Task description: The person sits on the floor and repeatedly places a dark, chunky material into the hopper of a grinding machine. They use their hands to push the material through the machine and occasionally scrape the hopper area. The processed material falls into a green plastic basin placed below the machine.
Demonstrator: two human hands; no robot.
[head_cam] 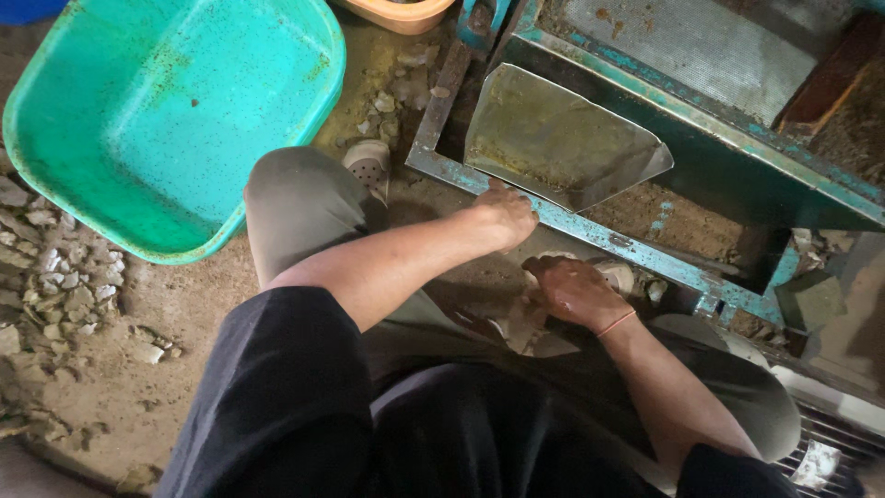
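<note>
The machine (737, 120), a worn steel frame with flaking teal paint, fills the upper right; all else is placed from it. Well to its left, on the dirt floor, lies a big green tub (175, 120), tilted and showing its bare inside. Just above the machine's left corner, at the top edge, sits part of an orange basin (401, 14). Below the tub, far left of the machine, is a heap of pale rubble (64, 277).

A dull metal plate (553, 138), five-sided and smeared with mud, slopes out of the machine's left opening, over its lower frame rail (599, 235).

The left hand (502, 217) rests on that rail just under the plate's lower edge, fingers curled against the metal; whether it grips the rail or only presses on it cannot be told. The right hand (576, 290) is below the rail, near the person's lap, closed loosely around a pale lump (525, 323) that looks like clay or stone; an orange band circles its wrist. More pale pieces (627, 277) lie just beside that hand, against the rail.

A perforated sandal (369, 166) shows left of the machine's corner, beside the person's knee.
</note>
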